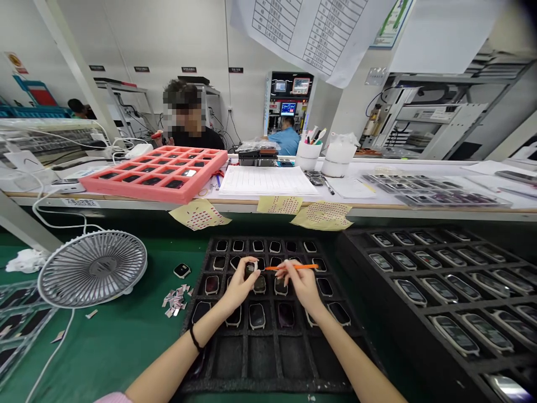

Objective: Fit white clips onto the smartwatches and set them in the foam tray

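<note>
Over a black foam tray (pixel 235 386) of smartwatch bodies, my left hand (pixel 241 285) is closed on a watch body (pixel 250 268), held by its edges between thumb and fingers. My right hand (pixel 300 282) pinches a thin orange stick-like tool (pixel 308 266). Its tip points left, close to the held watch; whether the two touch I cannot tell. Beneath my hands, several watch bodies lie in the tray's pockets, such as a dark-screened watch (pixel 257 316). One loose watch (pixel 182 270) rests on the green mat left of the tray.
A grey fan (pixel 94 268) stands at left, near a pile of small pale strips (pixel 176 299). Another black foam tray (pixel 361 263) of watches borders the right. The shelf (pixel 251 206) ahead carries a pink foam tray (pixel 184 193), papers and white cups. A co-worker (pixel 193 126) sits beyond.
</note>
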